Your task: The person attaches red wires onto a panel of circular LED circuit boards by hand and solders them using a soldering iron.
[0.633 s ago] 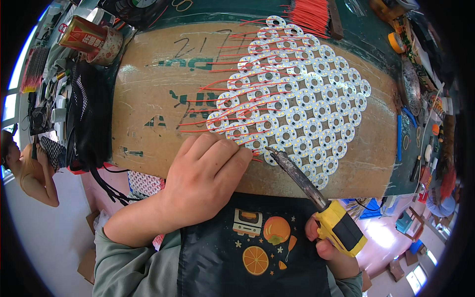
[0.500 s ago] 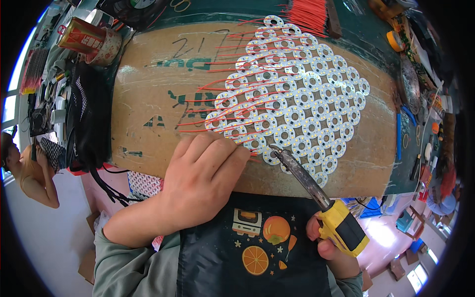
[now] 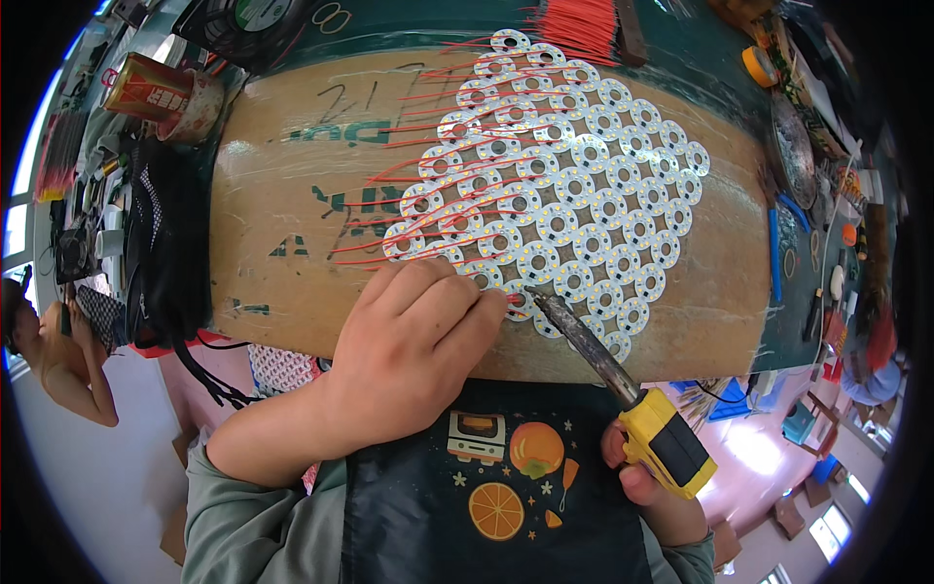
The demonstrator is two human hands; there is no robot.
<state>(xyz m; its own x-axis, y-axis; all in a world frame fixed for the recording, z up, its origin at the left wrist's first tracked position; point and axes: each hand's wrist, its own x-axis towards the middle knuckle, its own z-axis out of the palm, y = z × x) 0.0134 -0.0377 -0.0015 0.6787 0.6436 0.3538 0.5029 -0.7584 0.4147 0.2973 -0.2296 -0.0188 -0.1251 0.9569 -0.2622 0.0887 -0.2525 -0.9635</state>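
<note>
Round white LED ring boards (image 3: 574, 187) lie in a slanted grid of touching rows, with red wires (image 3: 389, 180) running off several of them to the left. My left hand (image 3: 413, 336) rests over the grid's near left corner. Its fingers are pinched, and a short red wire end (image 3: 514, 299) shows at their tips, against a ring in the nearest row. In my right hand (image 3: 634, 465) is a soldering iron (image 3: 671, 443) with a yellow and black handle. Its tip touches or hovers just over that same ring, beside the wire end; I cannot tell which.
Under the boards is a brown cardboard sheet (image 3: 263, 185) on a green table. A bundle of red wires (image 3: 581, 24) lies at the back. A fan (image 3: 248, 19), a red-gold can (image 3: 151, 90) and a black bag (image 3: 170, 234) stand left; orange tape (image 3: 759, 67) is right. A person (image 3: 68, 341) sits far left.
The view has shifted slightly, so the boards appear further left. My left fingertips and the iron's tip have come closer together at a near-row ring. Both hands keep their hold.
</note>
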